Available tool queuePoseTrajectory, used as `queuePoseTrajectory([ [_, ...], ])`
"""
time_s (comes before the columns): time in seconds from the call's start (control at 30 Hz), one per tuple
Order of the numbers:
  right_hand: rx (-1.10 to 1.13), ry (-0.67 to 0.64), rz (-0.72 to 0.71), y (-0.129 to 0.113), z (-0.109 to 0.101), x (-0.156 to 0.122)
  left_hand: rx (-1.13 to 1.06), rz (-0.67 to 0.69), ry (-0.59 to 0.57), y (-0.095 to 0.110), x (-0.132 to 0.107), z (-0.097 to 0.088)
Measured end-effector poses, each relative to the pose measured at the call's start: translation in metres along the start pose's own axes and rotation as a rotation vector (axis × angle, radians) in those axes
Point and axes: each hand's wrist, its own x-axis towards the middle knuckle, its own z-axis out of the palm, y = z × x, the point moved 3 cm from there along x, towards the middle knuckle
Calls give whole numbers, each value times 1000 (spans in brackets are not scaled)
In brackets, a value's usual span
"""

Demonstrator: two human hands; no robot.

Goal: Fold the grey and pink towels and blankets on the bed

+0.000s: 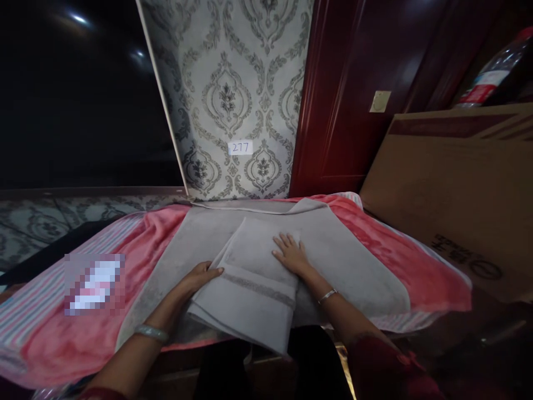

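A folded light-grey towel (258, 283) with a darker woven band lies at an angle on a larger grey cloth (350, 261). Its near corner hangs past the front edge. My left hand (202, 276) grips the towel's left edge, thumb on top and the other fingers mostly out of sight underneath. Flat on the towel's upper right part rests my right hand (290, 254), fingers spread. Beneath the grey cloth, a pink-red blanket (433, 278) with striped parts shows on both sides.
At the right stands a large cardboard box (458, 194) with a red-capped plastic bottle (491, 75) on it. A dark screen (83, 100) is at the left. Behind are a patterned wall (227, 61) bearing a "277" label (240, 147) and a dark red door (337, 94).
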Motion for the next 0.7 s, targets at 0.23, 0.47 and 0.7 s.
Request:
queuePoseTrajectory([
  [0.23,-30,69,-109,-30,-23,23,778,161,341,34,-14,11],
  [0.47,95,-7,-578,-88,-4,55,1300,285,252,22,-26,77],
  [0.7,91,-93,-324,-41,-4,122,1311,270,245,3,-19,75],
])
